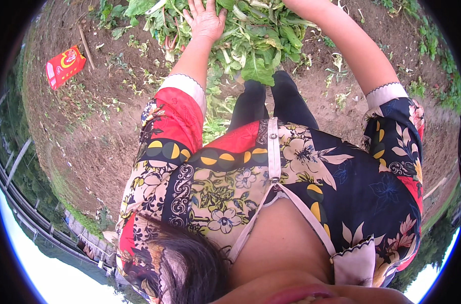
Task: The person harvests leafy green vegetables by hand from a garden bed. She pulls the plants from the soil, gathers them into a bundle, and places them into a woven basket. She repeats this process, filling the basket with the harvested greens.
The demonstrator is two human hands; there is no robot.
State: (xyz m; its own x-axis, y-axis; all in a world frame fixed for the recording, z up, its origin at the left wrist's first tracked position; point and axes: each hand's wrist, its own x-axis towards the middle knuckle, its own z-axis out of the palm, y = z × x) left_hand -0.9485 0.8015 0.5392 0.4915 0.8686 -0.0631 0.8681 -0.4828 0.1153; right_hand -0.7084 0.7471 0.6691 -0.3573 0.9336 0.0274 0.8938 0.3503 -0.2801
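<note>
A thick heap of cut leafy greens (249, 41), with pale and some reddish stems, lies in front of me at the top of the head view. My left hand (207, 21) rests palm down on the heap's left part, its fingers spread and nothing gripped. Over the heap's right side reaches my right forearm (344, 36); the right hand itself is cut off by the top edge. One broad leaf (257, 71) hangs from the near side of the heap, above my dark-trousered legs (249, 100). What lies under the greens is hidden.
Bare brown soil (97, 152) surrounds me, strewn with leaf scraps (141, 47). To the left lie a red printed plastic bag (66, 67) and a wooden stick (87, 47). More greens (215, 127) are on the ground beside my legs. Low plants (443, 72) grow at the right.
</note>
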